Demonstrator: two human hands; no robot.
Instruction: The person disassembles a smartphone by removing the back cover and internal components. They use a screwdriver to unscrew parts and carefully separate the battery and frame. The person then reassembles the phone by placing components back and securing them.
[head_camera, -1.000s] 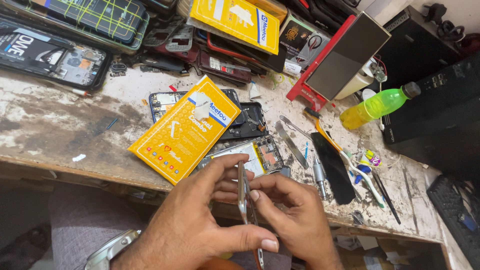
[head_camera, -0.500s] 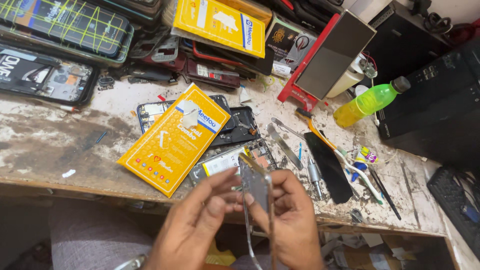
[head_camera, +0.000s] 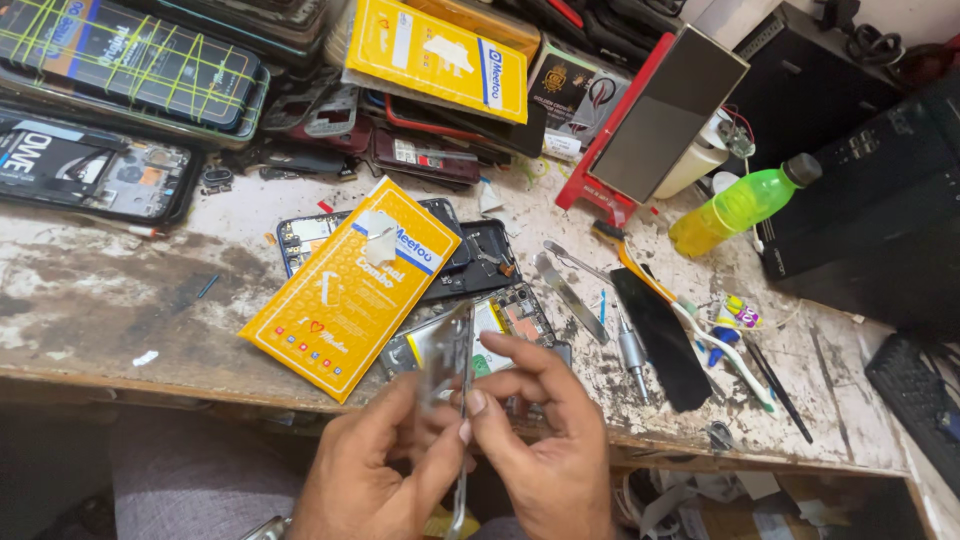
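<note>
Both hands hold a thin, clear phone screen panel (head_camera: 448, 380) edge-on between them; left hand (head_camera: 375, 470) grips its lower part, right hand (head_camera: 545, 440) pinches its edge; beyond the hands, a yellow flat packet (head_camera: 350, 285) lies on the scuffed white worktop (head_camera: 90, 290).

I see my left hand (head_camera: 375, 470) and right hand (head_camera: 545, 440) side by side below the near edge of the worn, paint-stained wooden workbench (head_camera: 90, 300), with the thin metal phone frame (head_camera: 452, 400) between them, standing on edge. Just behind the hands an opened phone body (head_camera: 500, 325) lies on the bench. Left of it a flat yellow cardboard packet (head_camera: 350, 285) rests over a dark phone back panel (head_camera: 470, 255). Well to the right lies a green plastic bottle (head_camera: 745, 205).
</note>
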